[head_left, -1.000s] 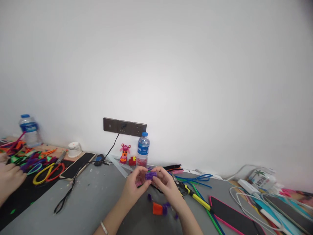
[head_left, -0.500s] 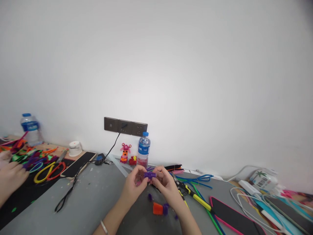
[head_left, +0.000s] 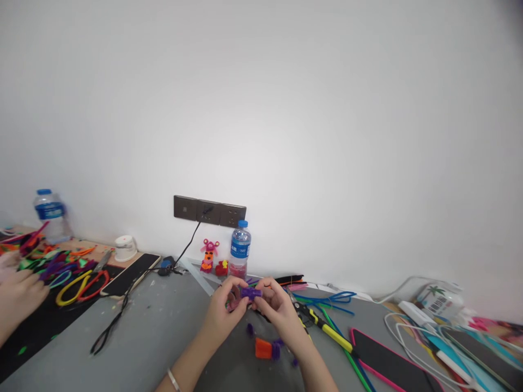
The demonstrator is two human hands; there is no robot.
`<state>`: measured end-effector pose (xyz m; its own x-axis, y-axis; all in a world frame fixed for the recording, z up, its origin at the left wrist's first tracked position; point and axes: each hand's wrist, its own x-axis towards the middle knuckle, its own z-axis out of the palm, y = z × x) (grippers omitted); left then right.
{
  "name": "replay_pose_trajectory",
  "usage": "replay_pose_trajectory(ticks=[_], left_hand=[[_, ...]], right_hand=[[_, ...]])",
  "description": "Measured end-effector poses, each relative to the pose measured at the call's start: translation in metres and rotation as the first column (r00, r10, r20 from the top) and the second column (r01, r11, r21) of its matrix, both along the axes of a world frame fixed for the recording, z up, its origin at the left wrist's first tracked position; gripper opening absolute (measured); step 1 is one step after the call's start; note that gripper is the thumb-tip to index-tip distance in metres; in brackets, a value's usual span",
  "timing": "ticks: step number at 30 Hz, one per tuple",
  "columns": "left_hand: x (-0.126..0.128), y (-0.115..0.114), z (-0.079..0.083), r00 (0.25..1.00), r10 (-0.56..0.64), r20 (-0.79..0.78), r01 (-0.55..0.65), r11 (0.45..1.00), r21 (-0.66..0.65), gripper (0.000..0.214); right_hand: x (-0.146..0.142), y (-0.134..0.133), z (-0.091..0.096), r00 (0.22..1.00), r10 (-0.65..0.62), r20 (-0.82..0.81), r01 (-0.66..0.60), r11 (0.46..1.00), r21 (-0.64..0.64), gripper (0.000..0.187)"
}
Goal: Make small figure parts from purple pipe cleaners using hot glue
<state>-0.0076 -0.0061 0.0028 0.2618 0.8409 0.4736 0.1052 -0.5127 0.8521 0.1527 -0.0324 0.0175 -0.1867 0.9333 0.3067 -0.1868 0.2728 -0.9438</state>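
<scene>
A small fuzzy purple piece [head_left: 251,293], which looks like pipe cleaner, is pinched between my two hands above the grey table. My left hand [head_left: 224,305] grips its left end with thumb and forefinger, and a bit of pink shows within the curled fingers. On the other end, my right hand [head_left: 278,304] closes with thumb and fingertips. Below the hands lie an orange piece [head_left: 263,348] and purple bits [head_left: 277,349]. Yellow-handled pliers [head_left: 330,332] rest beside my right wrist. A small pink and orange figure [head_left: 209,257] stands behind, near a water bottle [head_left: 240,247].
At the left, another person's hand [head_left: 22,296] works by a colourful pile [head_left: 65,267] and scissors [head_left: 81,288]. A phone [head_left: 133,275] and black cable [head_left: 110,329] lie nearer. To the right are pipe cleaners [head_left: 335,298], a pink-edged phone [head_left: 392,359] and white cables [head_left: 408,340].
Both hands stay almost in place, and the purple piece has shifted very slightly between the fingers. At the far left, the other person's dark strip has moved a little.
</scene>
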Motion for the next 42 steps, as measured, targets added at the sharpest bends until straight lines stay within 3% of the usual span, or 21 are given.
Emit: replay_pose_trajectory(ticks=[19, 28, 36, 42], left_hand=[[0.000, 0.002, -0.001, 0.978, -0.097, 0.187, 0.118, 0.987, -0.105, 0.014], [-0.002, 0.002, -0.002, 0.955, -0.159, 0.249, 0.195, 0.973, -0.126, 0.011], [-0.001, -0.003, 0.003, 0.964, -0.161, 0.213, 0.191, 0.973, -0.128, 0.019], [0.000, -0.003, -0.001, 0.942, -0.208, 0.264, 0.248, 0.961, -0.126, 0.017]], right_hand=[[-0.002, 0.002, -0.002, 0.995, -0.053, 0.083, 0.052, 0.999, 0.017, 0.025], [-0.006, -0.003, 0.002, 0.996, -0.072, 0.057, 0.069, 0.996, 0.059, 0.020], [-0.005, -0.001, 0.005, 0.999, -0.025, -0.043, 0.025, 1.000, 0.007, 0.023], [-0.006, -0.004, 0.009, 0.998, -0.065, -0.003, 0.065, 0.997, 0.041, 0.022]])
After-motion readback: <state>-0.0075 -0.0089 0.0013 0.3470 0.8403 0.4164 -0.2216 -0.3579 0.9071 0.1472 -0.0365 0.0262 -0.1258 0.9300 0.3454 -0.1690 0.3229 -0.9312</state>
